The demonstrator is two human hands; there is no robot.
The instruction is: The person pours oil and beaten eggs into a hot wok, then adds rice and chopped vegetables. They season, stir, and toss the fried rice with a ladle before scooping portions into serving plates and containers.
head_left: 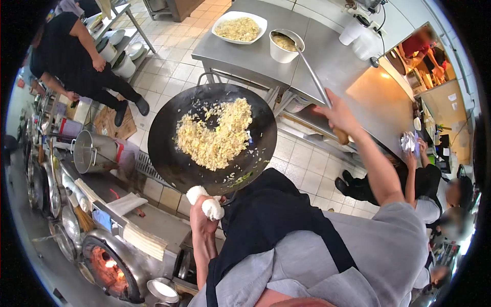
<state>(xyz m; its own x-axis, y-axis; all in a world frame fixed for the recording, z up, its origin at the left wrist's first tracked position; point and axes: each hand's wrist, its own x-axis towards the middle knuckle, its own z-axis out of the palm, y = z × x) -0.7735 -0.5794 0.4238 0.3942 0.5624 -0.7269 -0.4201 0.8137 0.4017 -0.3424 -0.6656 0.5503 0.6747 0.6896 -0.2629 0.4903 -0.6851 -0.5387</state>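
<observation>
My left hand point(202, 211) grips the near edge of a large black wok point(169, 112) through a folded white cloth point(197, 194). Fried rice point(217, 133) with bits of egg lies in the wok, and stray grains cling to its sides. In my right hand point(337, 115) is a long metal ladle point(313, 74) with a wooden handle end. Its head reaches into a round white tub point(282, 55) of rice on the steel counter. A white square bowl point(240, 16) heaped with fried rice stands left of the tub.
A lit wok burner point(110, 266) glows at lower left, near a steel pot point(94, 151). A person in black point(71, 61) stands at upper left; another person point(424, 179) works at the right. White lidded containers point(354, 29) sit on the steel counter point(245, 59) by the wall.
</observation>
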